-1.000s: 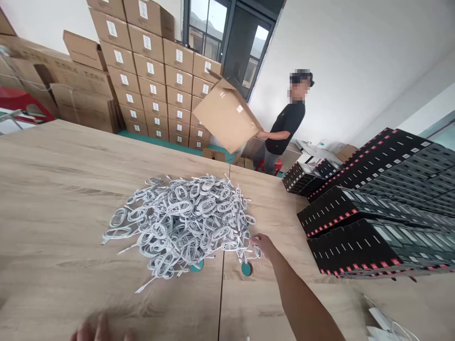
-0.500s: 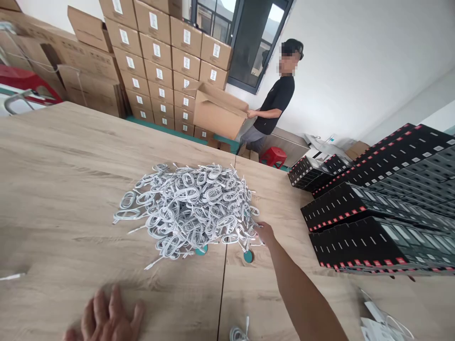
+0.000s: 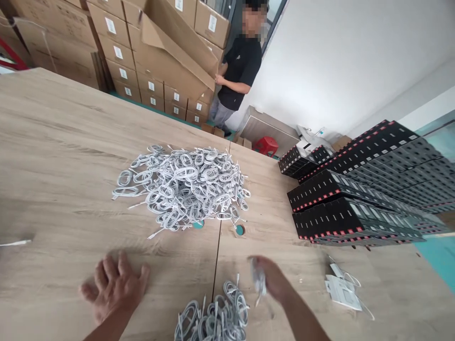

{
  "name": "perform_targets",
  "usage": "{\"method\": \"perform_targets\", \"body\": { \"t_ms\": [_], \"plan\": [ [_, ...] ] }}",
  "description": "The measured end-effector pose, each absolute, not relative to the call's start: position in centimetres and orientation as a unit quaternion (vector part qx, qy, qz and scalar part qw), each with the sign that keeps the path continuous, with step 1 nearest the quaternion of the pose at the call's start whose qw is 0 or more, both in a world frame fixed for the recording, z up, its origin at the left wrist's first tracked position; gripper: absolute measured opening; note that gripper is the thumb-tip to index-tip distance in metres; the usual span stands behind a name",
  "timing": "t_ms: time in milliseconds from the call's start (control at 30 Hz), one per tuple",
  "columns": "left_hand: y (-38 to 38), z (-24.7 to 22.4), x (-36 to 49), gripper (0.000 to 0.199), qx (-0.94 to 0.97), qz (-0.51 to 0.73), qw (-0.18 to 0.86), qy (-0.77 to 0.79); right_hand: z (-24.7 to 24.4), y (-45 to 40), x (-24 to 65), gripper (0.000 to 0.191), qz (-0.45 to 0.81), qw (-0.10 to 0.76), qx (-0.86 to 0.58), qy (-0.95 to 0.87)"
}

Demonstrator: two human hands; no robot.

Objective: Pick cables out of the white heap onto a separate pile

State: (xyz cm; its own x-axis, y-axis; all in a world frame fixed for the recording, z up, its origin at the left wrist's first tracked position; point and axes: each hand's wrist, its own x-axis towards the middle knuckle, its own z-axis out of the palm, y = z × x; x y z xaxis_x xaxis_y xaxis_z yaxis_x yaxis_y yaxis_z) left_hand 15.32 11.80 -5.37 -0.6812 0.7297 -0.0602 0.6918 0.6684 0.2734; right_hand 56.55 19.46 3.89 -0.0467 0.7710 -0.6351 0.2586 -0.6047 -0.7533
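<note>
right hand [image 3: 272, 277] back from big cable pile [image 3: 188, 189], now clamped on blurred cable bundle [image 3: 259, 279], just beside smaller cable heap [image 3: 216, 317], left hand [image 3: 115, 286] still on table [image 3: 71, 147], fingers apart, co-worker's [image 3: 240, 68] carton [image 3: 170, 57] shifted left

Stacked labelled cartons [image 3: 112, 28], black-shirted person [image 3: 242, 66] holding an open carton [image 3: 174, 64], red stool [image 3: 267, 146], rows of black boxes [image 3: 325, 218]

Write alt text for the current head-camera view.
A person's right hand holds a blurred coiled cable near a small pile of cables, while the left hand lies spread on a wood-grain table. Beyond is a larger cable pile; black boxes stand at right, and a co-worker holds a carton.
</note>
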Motion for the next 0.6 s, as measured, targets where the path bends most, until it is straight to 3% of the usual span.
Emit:
{"method": "perform_targets", "body": {
  "t_ms": [100,200,300,400,500,600],
  "plan": [
    [11.9,-6.0,15.0,0.081,0.387,0.105,0.082,0.912,3.7,14.1,55.9,0.060,0.629,0.064,-0.620,-0.464],
    [12.0,-6.1,14.9,0.079,0.380,0.098,0.082,0.916,3.7,15.6,55.6,0.070,0.595,-0.005,-0.626,-0.504],
    [11.9,-5.8,15.1,0.081,0.376,0.104,0.083,0.917,3.2,22.5,53.6,0.061,0.493,0.026,-0.664,-0.562],
    [11.6,-5.3,15.3,0.084,0.379,0.108,0.084,0.915,2.1,30.2,49.3,0.066,0.344,0.094,-0.695,-0.624],
    [11.5,-5.2,15.5,0.082,0.368,0.100,0.084,0.920,1.0,35.1,45.0,0.078,0.288,0.059,-0.750,-0.592],
    [11.4,-5.5,15.6,0.081,0.364,0.106,0.070,0.923,0.0,37.0,42.6,0.075,0.275,0.006,-0.784,-0.556]
  ]
}}
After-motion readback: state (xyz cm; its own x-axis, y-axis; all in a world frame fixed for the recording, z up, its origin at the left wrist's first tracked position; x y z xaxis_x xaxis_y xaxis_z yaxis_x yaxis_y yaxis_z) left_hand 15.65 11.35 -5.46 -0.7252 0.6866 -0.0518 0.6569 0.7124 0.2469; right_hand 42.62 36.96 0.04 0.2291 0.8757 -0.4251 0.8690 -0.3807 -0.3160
